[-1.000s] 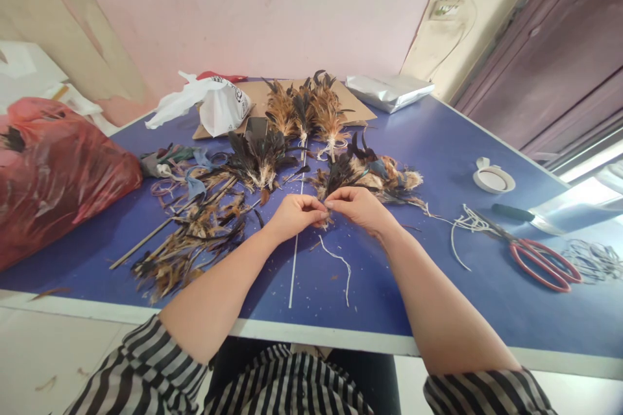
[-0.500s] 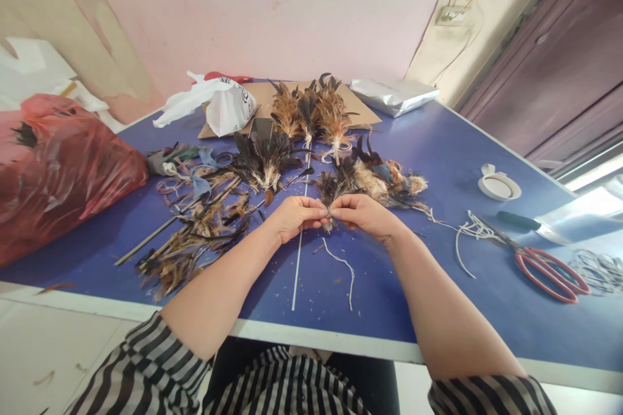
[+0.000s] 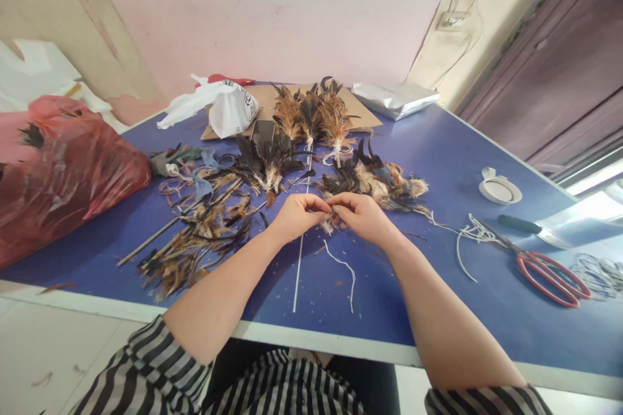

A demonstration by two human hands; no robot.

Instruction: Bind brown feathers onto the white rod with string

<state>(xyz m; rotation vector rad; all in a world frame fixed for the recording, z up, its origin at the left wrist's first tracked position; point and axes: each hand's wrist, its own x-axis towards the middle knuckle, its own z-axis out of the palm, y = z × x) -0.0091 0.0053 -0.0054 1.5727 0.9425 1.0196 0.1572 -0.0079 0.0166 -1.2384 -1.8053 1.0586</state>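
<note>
Over the middle of the blue table (image 3: 389, 298), my left hand (image 3: 302, 215) and my right hand (image 3: 363, 215) meet fingertip to fingertip. Both are closed in a pinch on a small feather (image 3: 327, 227), whose pale fluffy end shows below the fingers; the rest is mostly hidden. Just beyond my right hand lies a pile of mixed feathers (image 3: 384, 176). A dark feather bunch (image 3: 268, 162) with pale quill ends spreads past my left hand. Beneath the hands a white line runs along the tabletop, and a loose white string (image 3: 348, 264) lies nearer me.
At left are loose feathers and sticks (image 3: 195, 233) and a red plastic bag (image 3: 73, 181). Brown feather bunches (image 3: 335, 110) rest on cardboard (image 3: 363, 118) at the back. Red-handled scissors (image 3: 549, 275), a green-handled knife (image 3: 520, 225) and a tape roll (image 3: 501, 189) lie at right.
The fingers have shifted slightly around the feather, and its fluffy end shows more. My right hand has tilted a little. The things on the table lie as before.
</note>
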